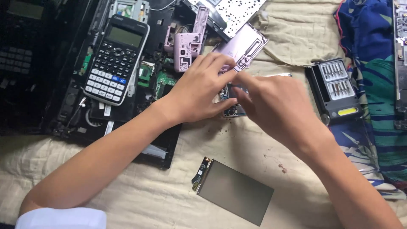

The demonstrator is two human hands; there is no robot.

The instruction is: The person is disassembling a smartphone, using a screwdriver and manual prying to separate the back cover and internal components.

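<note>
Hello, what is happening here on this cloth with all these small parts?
A person works with both bare hands on an opened phone that lies on a beige cloth. The left hand rests over it and steadies it, and the right hand meets it with pinched fingertips; whether they hold anything is hidden. A flat dark panel with a ribbon cable lies nearer. A calculator sits on a dismantled laptop, and a screwdriver bit set is at the right.

Opened phone (pixel 232 98) flat on cloth, insides exposed, mostly covered.
</note>
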